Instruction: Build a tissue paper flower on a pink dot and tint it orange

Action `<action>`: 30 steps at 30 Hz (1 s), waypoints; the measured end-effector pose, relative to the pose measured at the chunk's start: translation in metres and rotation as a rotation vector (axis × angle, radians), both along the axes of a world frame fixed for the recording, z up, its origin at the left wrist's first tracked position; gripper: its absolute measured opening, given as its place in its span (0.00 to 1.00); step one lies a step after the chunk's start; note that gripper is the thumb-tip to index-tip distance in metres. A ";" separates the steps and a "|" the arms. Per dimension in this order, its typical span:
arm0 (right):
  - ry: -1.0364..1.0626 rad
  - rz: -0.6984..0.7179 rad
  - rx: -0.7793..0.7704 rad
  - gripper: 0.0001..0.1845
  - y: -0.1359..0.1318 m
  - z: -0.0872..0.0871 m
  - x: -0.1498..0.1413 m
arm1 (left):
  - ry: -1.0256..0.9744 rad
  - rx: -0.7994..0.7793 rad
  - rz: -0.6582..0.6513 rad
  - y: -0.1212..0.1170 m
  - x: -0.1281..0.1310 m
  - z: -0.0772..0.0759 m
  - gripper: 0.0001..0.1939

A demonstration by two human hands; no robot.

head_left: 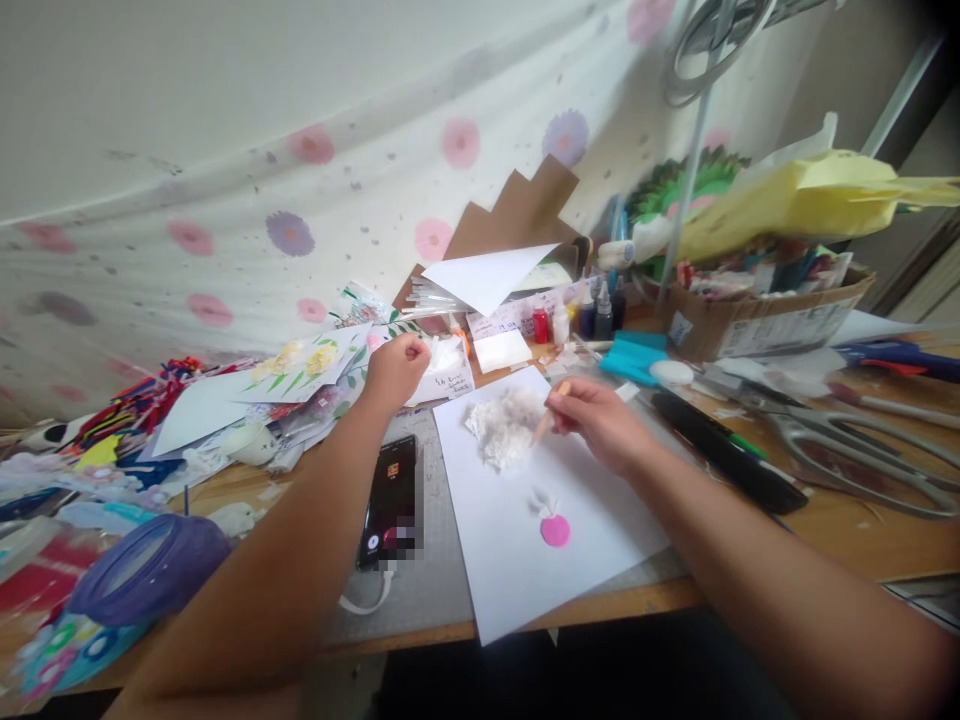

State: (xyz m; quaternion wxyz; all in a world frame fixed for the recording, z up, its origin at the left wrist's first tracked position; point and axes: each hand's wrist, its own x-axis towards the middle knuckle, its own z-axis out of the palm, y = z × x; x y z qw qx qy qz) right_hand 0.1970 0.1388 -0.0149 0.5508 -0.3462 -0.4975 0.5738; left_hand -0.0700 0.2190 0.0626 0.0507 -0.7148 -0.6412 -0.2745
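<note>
My right hand (596, 415) pinches a thin wooden craft stick (540, 430), its lower end at the edge of a fluffy white heap (506, 430) that looks like cotton or shredded tissue. This heap lies on a white sheet of paper (499, 560). Lower on the sheet is a pink round cutout (556, 531) with small white pieces at its top. My left hand (397, 372) is raised to the left of the sheet with its fingers curled closed; whatever they hold, if anything, is hidden. Just behind it lies a white packet (450, 375) with handwriting.
Left of the sheet lies a phone (388, 500) with a white cable. Large scissors (847, 440) and a black cutter-like tool (727, 450) are at the right. Small paint bottles (602, 312) and a full cardboard box (772, 320) stand behind. A purple container (150, 570) is front left.
</note>
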 end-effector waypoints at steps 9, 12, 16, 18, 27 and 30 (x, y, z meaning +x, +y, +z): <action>-0.303 0.543 -0.012 0.09 -0.015 0.003 -0.005 | -0.185 -0.179 -0.190 -0.142 0.052 -0.064 0.04; -0.376 0.554 -0.005 0.08 -0.013 0.001 -0.007 | -0.238 -0.266 -0.283 -0.162 0.059 -0.079 0.04; -0.445 0.468 0.013 0.09 -0.012 0.003 -0.006 | -0.275 -0.313 -0.428 -0.165 0.060 -0.087 0.05; -0.468 0.428 0.017 0.09 -0.012 0.004 -0.005 | -0.245 -0.310 -0.522 -0.164 0.060 -0.088 0.06; -0.445 0.305 0.078 0.12 -0.013 0.008 -0.004 | -0.030 -0.191 -0.697 -0.165 0.066 -0.091 0.07; -0.422 0.337 0.093 0.12 -0.017 0.009 -0.005 | -0.026 -0.190 -0.688 -0.165 0.067 -0.091 0.06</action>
